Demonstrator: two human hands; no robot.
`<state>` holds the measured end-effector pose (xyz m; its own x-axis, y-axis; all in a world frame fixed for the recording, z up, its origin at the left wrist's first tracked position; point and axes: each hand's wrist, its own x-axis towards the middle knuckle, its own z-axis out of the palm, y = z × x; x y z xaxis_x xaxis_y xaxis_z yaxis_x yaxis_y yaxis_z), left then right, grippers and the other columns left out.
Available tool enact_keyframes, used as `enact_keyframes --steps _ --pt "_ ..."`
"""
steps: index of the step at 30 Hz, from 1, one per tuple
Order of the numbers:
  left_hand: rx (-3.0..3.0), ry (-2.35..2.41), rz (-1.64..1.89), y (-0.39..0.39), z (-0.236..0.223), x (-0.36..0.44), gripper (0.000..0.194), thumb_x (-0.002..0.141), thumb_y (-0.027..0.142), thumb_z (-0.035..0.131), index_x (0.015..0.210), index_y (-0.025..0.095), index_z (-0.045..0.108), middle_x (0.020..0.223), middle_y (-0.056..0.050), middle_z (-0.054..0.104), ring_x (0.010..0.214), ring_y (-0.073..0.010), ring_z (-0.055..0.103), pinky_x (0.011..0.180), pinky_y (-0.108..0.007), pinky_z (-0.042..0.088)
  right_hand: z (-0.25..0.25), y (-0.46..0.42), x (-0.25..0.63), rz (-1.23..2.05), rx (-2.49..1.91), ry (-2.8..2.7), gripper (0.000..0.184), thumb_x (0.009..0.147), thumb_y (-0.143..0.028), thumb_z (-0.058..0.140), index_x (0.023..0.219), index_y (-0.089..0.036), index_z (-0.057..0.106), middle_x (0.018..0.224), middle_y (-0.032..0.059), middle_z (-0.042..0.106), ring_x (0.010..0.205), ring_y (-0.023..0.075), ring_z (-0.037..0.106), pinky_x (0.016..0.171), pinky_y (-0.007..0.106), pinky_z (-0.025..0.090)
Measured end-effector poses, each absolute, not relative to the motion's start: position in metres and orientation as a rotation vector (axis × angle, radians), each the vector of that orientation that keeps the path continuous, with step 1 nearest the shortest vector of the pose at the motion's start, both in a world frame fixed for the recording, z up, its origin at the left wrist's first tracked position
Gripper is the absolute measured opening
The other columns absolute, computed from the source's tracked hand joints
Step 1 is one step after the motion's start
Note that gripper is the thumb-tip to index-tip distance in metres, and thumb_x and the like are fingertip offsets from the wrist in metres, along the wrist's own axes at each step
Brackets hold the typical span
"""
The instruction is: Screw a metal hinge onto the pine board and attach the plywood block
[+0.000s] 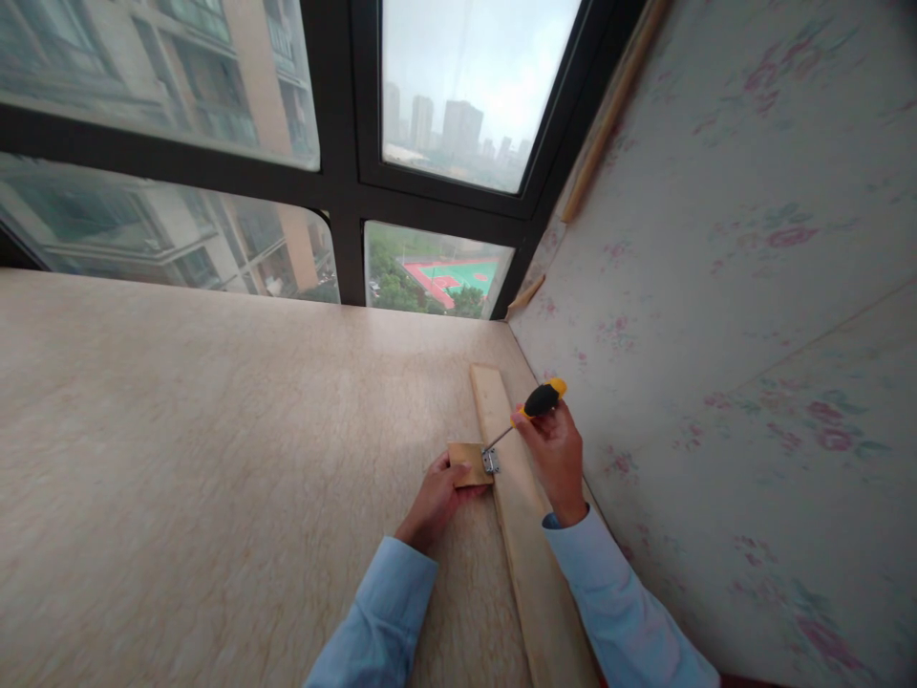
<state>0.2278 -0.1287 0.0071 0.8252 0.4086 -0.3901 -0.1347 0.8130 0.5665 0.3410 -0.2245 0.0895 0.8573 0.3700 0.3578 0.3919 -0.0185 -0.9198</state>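
Observation:
My left hand grips a small square wooden block by its left side, thumb on top and fingers beneath. A metal hinge sits at the block's right edge, reaching over a long wooden plank. Between the fingers of my right hand is a screwdriver with a black and yellow handle. Its shaft slants down to the left, and the tip meets the hinge's upper part. Any screw under the tip is too small to make out.
The plank lies lengthwise on a beige marble-patterned sill, close to the floral-papered wall on the right. Dark window frames rise behind the sill. A torn strip of wallpaper sticks out at the corner.

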Motion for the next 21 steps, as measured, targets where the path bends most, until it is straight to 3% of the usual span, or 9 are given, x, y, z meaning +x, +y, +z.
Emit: enact_keyframes --steps 3,5,8,11,14,18,21 --pt "0.549 0.519 0.301 -0.1285 0.0061 0.2284 0.031 0.072 0.006 0.062 0.103 0.010 0.059 0.103 -0.016 0.071 0.088 -0.0272 0.072 0.076 -0.041 0.061 0.0872 -0.2231 0.3423 0.047 -1.540 -0.622 0.041 0.078 -0.043 0.071 0.110 -0.022 0.056 0.114 0.0105 0.070 0.100 0.0241 0.070 0.092 0.043 0.056" --pt "0.548 0.516 0.301 -0.1286 0.0066 0.2283 0.030 0.073 0.007 0.062 0.102 0.011 0.059 0.102 -0.015 0.072 0.088 -0.0271 0.072 0.076 -0.041 0.061 0.0872 -0.2227 0.3428 0.023 -1.574 -0.618 0.050 0.073 -0.044 0.075 0.113 -0.022 0.055 0.115 0.0108 0.069 0.100 0.0246 0.070 0.088 0.042 0.057" --pt "0.547 0.519 0.299 -0.1291 0.0083 0.2276 0.028 0.074 0.006 0.060 0.102 0.011 0.060 0.101 -0.015 0.072 0.088 -0.0263 0.072 0.077 -0.040 0.061 0.0909 -0.2243 0.3420 -0.047 -1.728 -0.580 0.056 0.065 -0.046 0.082 0.108 -0.020 0.058 0.099 0.0076 0.070 0.086 0.0242 0.070 0.077 0.041 0.059" --pt "0.543 0.516 0.298 -0.1295 0.0089 0.2273 0.029 0.075 0.006 0.060 0.103 0.010 0.060 0.102 -0.015 0.072 0.089 -0.0263 0.072 0.078 -0.039 0.061 0.0946 -0.2268 0.3401 -0.021 -1.755 -0.561 0.046 0.064 -0.043 0.083 0.096 -0.020 0.060 0.085 0.0041 0.071 0.077 0.0233 0.070 0.075 0.041 0.060" --pt "0.545 0.530 0.297 -0.1295 0.0086 0.2275 0.029 0.076 0.005 0.059 0.104 0.010 0.059 0.101 -0.015 0.072 0.088 -0.0264 0.072 0.076 -0.039 0.061 0.0926 -0.2267 0.3384 0.107 -1.605 -0.620 0.041 0.072 -0.037 0.077 0.105 -0.021 0.059 0.102 0.0082 0.073 0.094 0.0250 0.072 0.088 0.043 0.057" --pt "0.543 0.544 0.296 -0.1293 0.0099 0.2273 0.027 0.075 0.004 0.059 0.102 0.009 0.060 0.101 -0.015 0.072 0.088 -0.0270 0.072 0.078 -0.041 0.061 0.0872 -0.2235 0.3370 0.110 -1.529 -0.674 0.050 0.073 -0.034 0.075 0.118 -0.024 0.054 0.126 0.0109 0.065 0.118 0.0253 0.063 0.100 0.044 0.051" --pt "0.543 0.525 0.301 -0.1294 0.0100 0.2269 0.027 0.075 0.006 0.060 0.102 0.010 0.061 0.102 -0.016 0.072 0.089 -0.0276 0.072 0.081 -0.043 0.060 0.0896 -0.2237 0.3362 0.004 -1.659 -0.672 0.046 0.072 -0.040 0.078 0.110 -0.023 0.058 0.111 0.0080 0.068 0.101 0.0236 0.067 0.090 0.042 0.056"
